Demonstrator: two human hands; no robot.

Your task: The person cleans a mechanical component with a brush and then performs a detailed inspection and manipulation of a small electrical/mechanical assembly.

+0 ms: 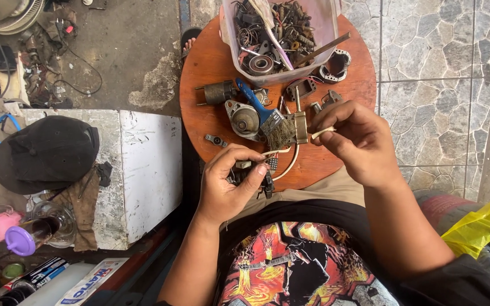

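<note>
My left hand [229,184] grips a small dark metal part [252,177] over my lap, at the near edge of a round wooden table [199,73]. A cream-white wire [290,160] runs from that part up to my right hand [354,139], which pinches its end between thumb and fingers. Just beyond my hands lie a blue-handled brush [262,113] with worn bristles, a brass-coloured metal piece [300,124] and a round grey motor housing [243,119].
A clear plastic tub [327,25] full of springs, bearings and screws stands at the table's far side. Small motor parts are scattered around it. A white block [143,164] with a black cap [46,153] is on the left, a yellow bag [477,224] on the right.
</note>
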